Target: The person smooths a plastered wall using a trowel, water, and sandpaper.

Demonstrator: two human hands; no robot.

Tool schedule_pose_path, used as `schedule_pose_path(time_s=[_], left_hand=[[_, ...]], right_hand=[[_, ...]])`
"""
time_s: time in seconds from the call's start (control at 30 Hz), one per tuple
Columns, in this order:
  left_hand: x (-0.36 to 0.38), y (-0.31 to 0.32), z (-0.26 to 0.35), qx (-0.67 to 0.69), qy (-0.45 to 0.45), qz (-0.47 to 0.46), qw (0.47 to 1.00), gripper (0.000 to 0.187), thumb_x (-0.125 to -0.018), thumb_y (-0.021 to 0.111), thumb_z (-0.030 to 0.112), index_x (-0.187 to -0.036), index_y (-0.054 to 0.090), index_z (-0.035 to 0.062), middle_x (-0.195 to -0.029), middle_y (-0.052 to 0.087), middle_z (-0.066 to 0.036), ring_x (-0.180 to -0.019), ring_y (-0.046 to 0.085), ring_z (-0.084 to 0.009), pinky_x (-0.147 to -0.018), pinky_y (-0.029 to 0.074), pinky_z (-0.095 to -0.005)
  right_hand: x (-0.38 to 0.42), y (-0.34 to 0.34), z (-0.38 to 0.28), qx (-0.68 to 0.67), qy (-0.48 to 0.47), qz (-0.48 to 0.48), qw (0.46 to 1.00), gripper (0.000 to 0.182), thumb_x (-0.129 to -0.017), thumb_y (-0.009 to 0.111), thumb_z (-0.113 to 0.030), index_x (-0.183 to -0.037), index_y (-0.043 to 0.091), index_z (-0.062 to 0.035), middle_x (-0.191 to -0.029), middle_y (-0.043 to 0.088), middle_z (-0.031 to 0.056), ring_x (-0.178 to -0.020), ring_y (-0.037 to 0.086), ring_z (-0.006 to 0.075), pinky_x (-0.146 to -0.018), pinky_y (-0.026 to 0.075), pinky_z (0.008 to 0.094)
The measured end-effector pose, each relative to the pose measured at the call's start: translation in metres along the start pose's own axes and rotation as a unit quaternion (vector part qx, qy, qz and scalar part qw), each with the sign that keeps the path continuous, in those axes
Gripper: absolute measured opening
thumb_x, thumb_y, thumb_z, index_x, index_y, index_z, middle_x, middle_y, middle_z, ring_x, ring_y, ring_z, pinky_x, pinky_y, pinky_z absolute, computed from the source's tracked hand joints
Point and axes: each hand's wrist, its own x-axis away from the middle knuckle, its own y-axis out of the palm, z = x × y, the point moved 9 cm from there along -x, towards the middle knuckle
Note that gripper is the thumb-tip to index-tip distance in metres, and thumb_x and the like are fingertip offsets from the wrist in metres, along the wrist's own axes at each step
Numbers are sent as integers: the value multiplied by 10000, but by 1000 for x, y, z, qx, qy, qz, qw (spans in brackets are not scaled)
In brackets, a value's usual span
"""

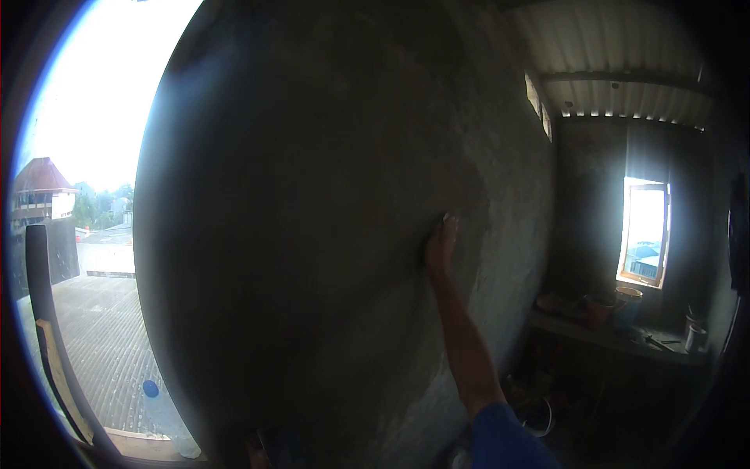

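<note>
A grey, rough-plastered wall [336, 195] fills the middle of the view. Against its right part rests my right hand [442, 246], fingers stretched upward and nothing visible in them; the bare forearm rises from a blue sleeve. Down at the bottom edge, left of centre, a dim skin-toned shape beside a thin light line appears to be my left hand [256, 451]. It is too dark there to make out its fingers or anything held.
On the left, a bright opening shows a corrugated roof [101, 336] and a clear bottle with a blue cap [151, 388]. Buckets [627, 303] and a white cup [695, 338] stand on a ledge [625, 338] at right, below a window [646, 234].
</note>
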Motion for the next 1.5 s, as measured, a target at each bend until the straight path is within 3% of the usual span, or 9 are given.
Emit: schedule_pose_path(time_s=[0.07,0.13,0.23,0.37,0.57,0.77,0.97,1.2,1.5], left_hand=[[-4,11,-6,9,-3,-2,1000,264,-809,613,255,-934,638,25,-880,620,-64,-810,610,-185,-741,499,-308],[-5,28,-16,17,-12,-6,1000,265,-805,613,254,-929,641,22,-874,622,-64,-806,610,-186,-738,498,-308],[-6,35,-27,7,-26,-14,1000,268,-798,614,253,-920,644,17,-865,625,-66,-800,611,-186,-735,496,-307],[-4,13,-27,-19,-38,5,999,271,-790,615,252,-908,649,11,-854,628,-68,-793,613,-187,-731,494,-306],[-4,26,-37,-17,-52,22,998,276,-777,617,249,-891,656,1,-837,633,-70,-782,615,-189,-724,492,-304],[41,40,-77,-47,-132,21,990,281,-764,619,247,-874,664,-8,-820,639,-73,-771,617,-190,-717,489,-303],[72,-9,-62,-91,-174,52,979,287,-751,620,244,-856,671,-18,-803,644,-76,-760,618,-191,-711,486,-301],[70,25,-77,-75,-180,50,980,294,-735,622,241,-836,679,-29,-783,650,-79,-747,621,-193,-703,482,-299],[64,-51,-28,-119,-177,67,975,303,-716,625,238,-810,690,-43,-758,658,-83,-731,624,-194,-693,478,-297]], right_hand=[[44,16,-60,-118,-14,-26,993,448,-1015,254,-139,-1427,278,33,-1519,222,195,-1435,126,338,-1172,83,495],[123,91,-89,576,-321,-101,745,488,-966,366,-107,-1428,283,28,-1518,212,212,-1434,119,362,-1177,81,498],[162,70,-114,196,-595,-246,740,522,-911,435,-51,-1414,312,11,-1526,196,201,-1439,120,345,-1181,86,499],[-3,9,-34,42,-256,-191,947,436,-986,373,-93,-1404,318,19,-1500,282,181,-1417,222,314,-1165,177,440],[-43,9,-20,33,-225,11,974,479,-1015,310,-219,-1415,292,43,-1490,285,214,-1398,237,366,-1148,188,467],[59,44,-120,131,-548,-155,811,654,-761,456,118,-1395,380,-23,-1511,291,150,-1430,182,329,-1176,99,475],[-138,-29,19,74,-122,107,984,415,-1007,332,-218,-1357,458,-35,-1433,408,190,-1361,326,354,-1131,254,408],[37,67,-224,26,-492,-8,870,467,-1009,314,-159,-1435,283,30,-1511,243,224,-1421,183,354,-1171,112,441],[-153,12,-53,-3,-226,100,969,411,-903,416,-89,-1298,523,-44,-1290,550,195,-1253,471,332,-1074,342,375]])
